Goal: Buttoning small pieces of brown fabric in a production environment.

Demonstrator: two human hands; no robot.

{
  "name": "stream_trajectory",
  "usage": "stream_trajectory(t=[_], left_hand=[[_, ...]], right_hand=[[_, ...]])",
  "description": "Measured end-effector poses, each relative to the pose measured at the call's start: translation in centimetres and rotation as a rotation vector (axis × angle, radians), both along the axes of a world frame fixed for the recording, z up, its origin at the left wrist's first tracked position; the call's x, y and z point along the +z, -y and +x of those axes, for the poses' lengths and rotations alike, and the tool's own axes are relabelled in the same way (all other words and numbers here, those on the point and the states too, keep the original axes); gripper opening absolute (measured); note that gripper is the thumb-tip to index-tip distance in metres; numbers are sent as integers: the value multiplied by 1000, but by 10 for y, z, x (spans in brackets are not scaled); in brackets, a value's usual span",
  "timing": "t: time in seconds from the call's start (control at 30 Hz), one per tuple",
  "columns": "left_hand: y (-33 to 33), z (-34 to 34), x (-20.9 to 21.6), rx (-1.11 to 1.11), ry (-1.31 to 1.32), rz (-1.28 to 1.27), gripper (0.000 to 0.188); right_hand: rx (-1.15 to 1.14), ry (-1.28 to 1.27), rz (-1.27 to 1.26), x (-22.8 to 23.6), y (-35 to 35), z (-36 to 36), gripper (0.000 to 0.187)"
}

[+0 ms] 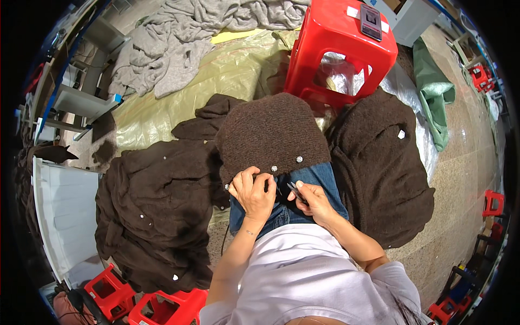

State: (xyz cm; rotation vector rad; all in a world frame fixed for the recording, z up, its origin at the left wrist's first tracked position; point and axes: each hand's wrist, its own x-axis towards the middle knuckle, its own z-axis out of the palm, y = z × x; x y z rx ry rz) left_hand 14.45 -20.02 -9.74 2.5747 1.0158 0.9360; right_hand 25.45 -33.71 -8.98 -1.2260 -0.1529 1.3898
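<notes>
A brown knit garment (273,130) lies across my lap over blue jeans, its lower edge toward me. Shiny round buttons (274,168) sit along that edge. My left hand (253,194) is at the edge beside the buttons, thumb and fingers bent together in a pinch; what lies between the fingertips is too small to make out. Just to its right, over the jeans, my right hand (314,203) grips small dark thread snips (295,190), their points toward the left hand. The snips appear apart from the knit.
Brown knit garments are heaped at left (157,211) and right (379,173). A red stool (341,49) with a phone (370,23) on top stands ahead. Grey knit fabric (162,49) lies on yellowish sheeting (238,65). A white bin (67,211) stands at far left.
</notes>
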Motion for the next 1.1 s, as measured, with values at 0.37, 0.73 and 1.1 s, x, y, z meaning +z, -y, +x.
stream_trajectory(t=[0.37,0.73,1.1], left_hand=[[2,-3,4,-39,7,-63,21],[1,2,-2,1,-17,-20,18],[6,-5,5,-63,108,-66,17]], right_hand=[[11,11,-11,2,-1,0,45],[6,34,-19,3,-3,-1,45],[-2,37,-31,-1,-2,-1,47]])
